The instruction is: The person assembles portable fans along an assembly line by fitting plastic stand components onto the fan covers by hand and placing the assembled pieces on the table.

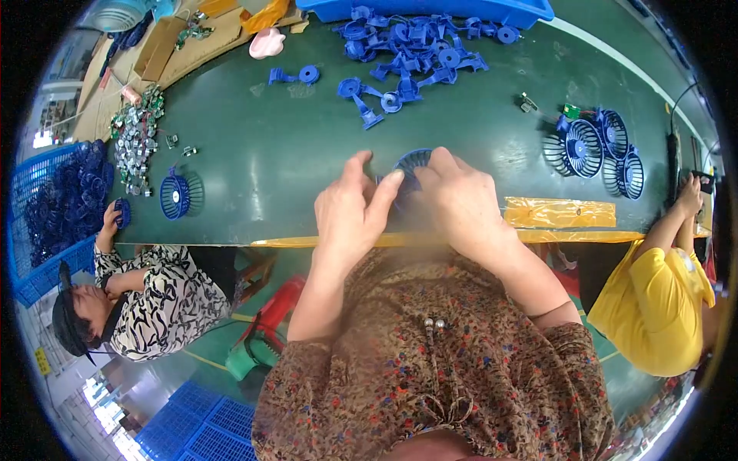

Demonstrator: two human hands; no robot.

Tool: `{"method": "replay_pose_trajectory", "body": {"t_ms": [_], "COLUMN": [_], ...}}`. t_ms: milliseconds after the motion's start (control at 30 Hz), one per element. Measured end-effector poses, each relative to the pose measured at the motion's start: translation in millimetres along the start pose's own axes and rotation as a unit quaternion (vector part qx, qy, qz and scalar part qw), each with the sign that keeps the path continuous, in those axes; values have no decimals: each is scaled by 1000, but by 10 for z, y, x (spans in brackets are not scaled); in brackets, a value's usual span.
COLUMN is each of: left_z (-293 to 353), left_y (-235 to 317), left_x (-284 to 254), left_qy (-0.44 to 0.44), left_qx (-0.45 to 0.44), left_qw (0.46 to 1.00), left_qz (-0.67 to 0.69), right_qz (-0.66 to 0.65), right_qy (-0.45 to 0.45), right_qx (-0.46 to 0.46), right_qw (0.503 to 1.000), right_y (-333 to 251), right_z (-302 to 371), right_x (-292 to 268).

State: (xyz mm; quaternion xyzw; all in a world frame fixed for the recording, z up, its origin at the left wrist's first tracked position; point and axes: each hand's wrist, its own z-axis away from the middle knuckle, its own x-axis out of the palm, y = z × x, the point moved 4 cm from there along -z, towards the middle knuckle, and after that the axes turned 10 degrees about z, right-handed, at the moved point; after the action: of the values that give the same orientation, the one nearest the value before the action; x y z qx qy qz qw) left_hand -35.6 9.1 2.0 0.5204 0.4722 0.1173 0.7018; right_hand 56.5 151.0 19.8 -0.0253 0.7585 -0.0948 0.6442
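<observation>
A round, slatted blue fan cage (413, 160) is between my hands near the table's front edge, partly covered by fingers. My right hand (465, 201) is closed on its right side, with the fingers curled over it. From the left, my left hand (347, 213) lays its thumb against the cage's edge, and the index finger is raised a little apart. A bit of blue shows between that thumb and finger. The cage's lower part and what lies beneath my fingers are hidden.
Blue plastic brackets (415, 50) lie piled before a blue tray (430, 9). Several fan cages (584, 146) stand right, another cage (174, 194) left. Small circuit parts (137, 138) are heaped left, near a blue basket (58, 200). Co-workers sit on both sides. Yellow tape (560, 213) borders the edge.
</observation>
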Motion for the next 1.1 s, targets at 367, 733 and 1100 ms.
{"method": "replay_pose_trajectory", "body": {"t_ms": [367, 733, 1100], "left_z": [14, 107, 276], "left_y": [-22, -1020, -2355], "left_x": [-86, -2201, -2945], "left_qy": [10, 411, 339], "left_qx": [54, 42, -78], "left_qw": [994, 834, 914], "left_qz": [92, -365, -208], "right_qz": [-182, 131, -35], "right_qy": [28, 200, 221], "right_qx": [4, 287, 111], "right_qw": [983, 928, 968], "right_y": [87, 1658, 1094], "right_z": [221, 707, -337], "right_x": [-163, -527, -342]}}
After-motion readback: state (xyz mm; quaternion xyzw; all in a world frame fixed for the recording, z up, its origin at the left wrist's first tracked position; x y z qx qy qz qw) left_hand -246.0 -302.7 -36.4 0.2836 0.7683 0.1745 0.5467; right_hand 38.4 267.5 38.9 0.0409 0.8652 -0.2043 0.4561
